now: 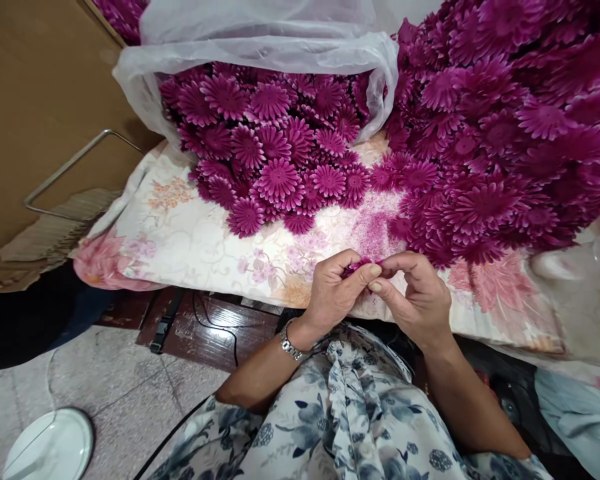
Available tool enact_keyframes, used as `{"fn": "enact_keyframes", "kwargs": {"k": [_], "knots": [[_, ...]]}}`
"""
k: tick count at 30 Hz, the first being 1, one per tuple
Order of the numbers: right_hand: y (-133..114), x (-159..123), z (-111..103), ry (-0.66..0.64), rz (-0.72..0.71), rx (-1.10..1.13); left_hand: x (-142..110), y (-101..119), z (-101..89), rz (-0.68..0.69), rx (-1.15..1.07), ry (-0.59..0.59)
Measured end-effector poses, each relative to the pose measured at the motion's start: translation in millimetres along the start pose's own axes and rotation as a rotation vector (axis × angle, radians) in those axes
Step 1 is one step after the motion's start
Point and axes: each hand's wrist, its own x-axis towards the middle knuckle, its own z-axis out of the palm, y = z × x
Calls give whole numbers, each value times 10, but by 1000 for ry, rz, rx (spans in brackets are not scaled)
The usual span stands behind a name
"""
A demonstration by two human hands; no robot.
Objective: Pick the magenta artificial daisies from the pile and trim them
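Between my two hands, at the near edge of the cloth-covered table, is a small magenta artificial flower head (356, 268), mostly covered by fingers. My left hand (334, 288), with a metal watch at its wrist, pinches the flower between thumb and fingers. My right hand (416, 293) is closed with thumb and forefinger tips together at the flower's right side, touching it. Past my hands, a pile of magenta flower heads (279, 179) spills from a clear plastic bag (260, 57). A larger heap of the same flowers (490, 153) rises on the right.
A floral cloth (180, 247) covers the table, with pink dust (370, 223) on it beyond my hands. On the left stand a cardboard box (40, 87) and a bent metal rod (65, 165). A white round base (55, 443) sits on the floor, lower left.
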Motion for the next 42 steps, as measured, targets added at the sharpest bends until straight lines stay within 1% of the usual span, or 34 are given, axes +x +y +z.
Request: {"fn": "enact_keyframes", "kwargs": {"k": [2, 4, 7, 9, 11, 15, 18, 22, 26, 29, 31, 32, 33, 36, 37, 38, 39, 41, 42], "knots": [[20, 1, -9, -47, 62, 43, -9, -7, -9, 11, -1, -23], [24, 16, -32, -71, 66, 9, -24, -11, -21, 19, -22, -68], [27, 44, -69, -47, -7, -105, -48, -18, -42, 33, -62, -141], [43, 45, -78, -13, -78, -152, -58, -29, -49, 15, -110, -154], [70, 26, -69, 33, -129, -172, -62, -44, -45, -38, -180, -153], [106, -27, -19, 157, -176, -191, -59, -61, -9, -141, -319, -144], [89, -34, 5, 236, -200, -241, -56, -50, 32, -155, -362, -110], [40, 19, -10, 299, -211, -229, -35, 0, 93, -73, -379, -9], [-19, 80, -51, 364, -205, -206, -5, 95, 157, 37, -431, -10], [-71, 100, -66, 375, -197, -213, 14, 178, 190, 63, -468, 8], [-89, 110, -92, 372, -191, -208, 44, 228, 179, 58, -481, 37], [-87, 119, -122, 395, -177, -193, 66, 247, 159, 58, -484, 68], [-74, 130, -168, 444, -159, -172, 91, 262, 130, 69, -485, 119], [29, 175, -414, 701, -121, -159, 156, 263, 35, 171, -441, 347], [81, 187, -521, 755, -119, -209, 165, 248, 14, 188, -386, 365], [138, 194, -631, 761, -121, -296, 166, 227, 4, 170, -323, 313], [200, 194, -738, 735, -120, -405, 160, 202, 4, 150, -270, 270], [330, 173, -921, 632, -94, -611, 140, 149, 22, 98, -198, 184], [395, 154, -991, 582, -70, -691, 130, 124, 34, 79, -183, 166]]}}
